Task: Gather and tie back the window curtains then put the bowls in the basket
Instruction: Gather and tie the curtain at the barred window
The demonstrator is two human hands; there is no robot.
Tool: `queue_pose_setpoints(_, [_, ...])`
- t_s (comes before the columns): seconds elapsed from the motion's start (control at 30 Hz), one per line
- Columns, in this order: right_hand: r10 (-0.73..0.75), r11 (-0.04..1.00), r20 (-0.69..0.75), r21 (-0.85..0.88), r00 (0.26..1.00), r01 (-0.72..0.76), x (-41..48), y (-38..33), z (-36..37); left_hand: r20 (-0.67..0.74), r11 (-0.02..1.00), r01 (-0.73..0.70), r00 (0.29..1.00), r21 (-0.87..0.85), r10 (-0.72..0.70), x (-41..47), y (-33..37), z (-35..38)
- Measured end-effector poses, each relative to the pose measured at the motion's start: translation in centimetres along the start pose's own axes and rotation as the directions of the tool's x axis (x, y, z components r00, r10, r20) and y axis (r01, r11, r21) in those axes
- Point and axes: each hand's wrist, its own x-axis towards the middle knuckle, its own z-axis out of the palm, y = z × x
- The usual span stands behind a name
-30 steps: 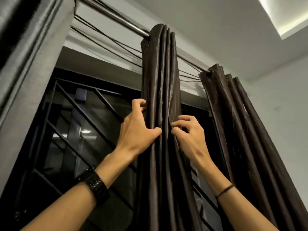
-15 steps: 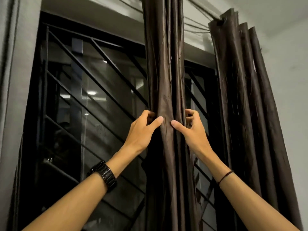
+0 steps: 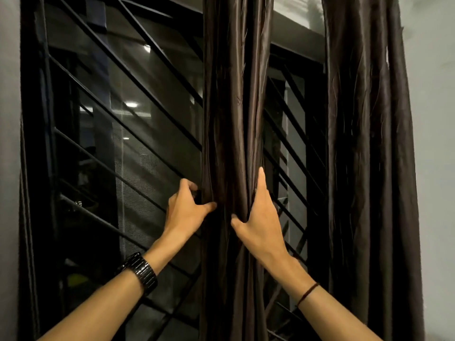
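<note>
I am watching the black window grille (image 3: 123, 134) filling the left side, its slanted bars crossing in front of dark mesh. The left forearm is reaching up from the bottom edge, wearing a black link watch (image 3: 139, 273) with the band facing me. The left hand (image 3: 183, 212) is gripping the left edge of the gathered curtain (image 3: 234, 107), fingers curling round behind the cloth and thumb pressing on the front folds. That curtain is hanging as a tight brown bundle before the middle of the window. The right hand (image 3: 261, 217) is clasping the bundle's right side, thumb digging into the front folds near the left thumb and forefinger lying straight up along the cloth. Its other fingers are hiding behind the fabric. A thin dark cord (image 3: 307, 294) is circling the right wrist. Further right, a second curtain (image 3: 364, 143) is hanging bunched beside the pale wall (image 3: 433, 168).
</note>
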Motion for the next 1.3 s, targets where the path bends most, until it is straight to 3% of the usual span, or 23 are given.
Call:
queue_pose_setpoints(0.13, [0.064, 0.972, -0.022, 0.227, 0.998, -0.057, -1.3, 0.5, 1.6, -0.024, 0.979, -0.042, 0.999, 0.199, 0.048, 0.4, -0.2, -0.8])
queue_pose_setpoints(0.23, [0.114, 0.985, -0.021, 0.130, 0.993, -0.110, -2.2, 0.4, 1.9, 0.003, 0.884, -0.082, 0.996, 0.461, 0.091, 0.8, 0.0, -1.4])
queue_pose_setpoints(0.3, [0.122, 0.992, -0.028, 0.039, 0.992, -0.121, -2.5, 0.5, 2.0, -0.008, 0.880, -0.063, 0.997, 0.470, 0.076, 1.2, 0.1, -1.8])
queue_pose_setpoints(0.4, [0.026, 0.993, -0.036, -0.115, 0.999, -0.030, -2.7, 0.6, 2.0, 0.060, 0.948, 0.059, 0.995, 0.313, -0.082, 2.5, 0.3, -2.0])
queue_pose_setpoints(0.47, [-0.052, 0.974, -0.030, -0.224, 0.998, 0.044, -2.8, 0.5, 2.2, 0.202, 0.969, 0.246, 0.950, -0.010, -0.239, 2.7, 1.1, -2.3])
queue_pose_setpoints(0.53, [-0.104, 0.950, -0.016, -0.296, 0.994, 0.095, -2.6, 0.5, 2.8, 0.425, 0.810, 0.473, 0.849, -0.347, -0.313, 2.3, 2.1, -2.3])
queue_pose_setpoints(0.57, [-0.109, 0.946, -0.008, -0.307, 0.994, 0.102, -2.5, 0.4, 3.2, 0.501, 0.744, 0.526, 0.813, -0.412, -0.297, 1.8, 2.6, -2.2])
queue_pose_setpoints(0.73, [-0.191, 0.948, 0.034, -0.253, 0.981, 0.193, -2.1, -0.9, 5.1, 0.524, 0.668, 0.439, 0.847, -0.601, -0.085, -0.2, 4.9, -1.4])
queue_pose_setpoints(0.8, [-0.220, 0.948, 0.079, -0.216, 0.972, 0.232, -1.8, -1.2, 5.3, 0.517, 0.741, 0.348, 0.856, -0.574, -0.002, -1.1, 6.1, -1.4])
queue_pose_setpoints(0.87, [-0.233, 0.956, 0.140, -0.151, 0.962, 0.253, -1.2, -1.4, 5.1, 0.433, 0.814, 0.242, 0.901, -0.529, 0.013, -1.8, 6.7, -0.9])
queue_pose_setpoints(0.97, [-0.253, 0.962, 0.331, -0.017, 0.909, 0.274, -0.2, -1.6, 3.0, 0.215, 0.848, 0.185, 0.973, -0.497, -0.086, -2.1, 6.5, 0.0])
queue_pose_setpoints(1.03, [-0.250, 0.964, 0.402, 0.187, 0.881, 0.189, 0.7, -0.7, 0.4, 0.088, 0.902, 0.183, 0.983, -0.390, -0.161, -1.4, 6.0, 0.2])
queue_pose_setpoints(1.1, [-0.122, 0.893, 0.188, 0.450, 0.974, 0.025, 2.0, 1.3, -1.9, 0.051, 0.941, 0.189, 0.982, -0.280, -0.182, -0.7, 5.7, 0.2])
queue_pose_setpoints(1.17, [0.166, 0.846, -0.002, 0.513, 0.986, -0.142, 4.0, 4.4, -2.6, 0.095, 0.936, 0.171, 0.984, -0.306, -0.148, -0.4, 5.5, 0.4])
queue_pose_setpoints(1.23, [0.380, 0.767, 0.183, 0.485, 0.907, -0.419, 5.3, 6.5, -1.6, 0.152, 0.916, 0.185, 0.979, -0.355, -0.138, -0.2, 5.3, 0.4])
queue_pose_setpoints(1.3, [0.424, 0.622, 0.515, 0.432, 0.745, -0.653, 5.0, 8.3, 0.2, 0.197, 0.901, 0.206, 0.971, -0.381, -0.139, -0.1, 5.2, 0.4])
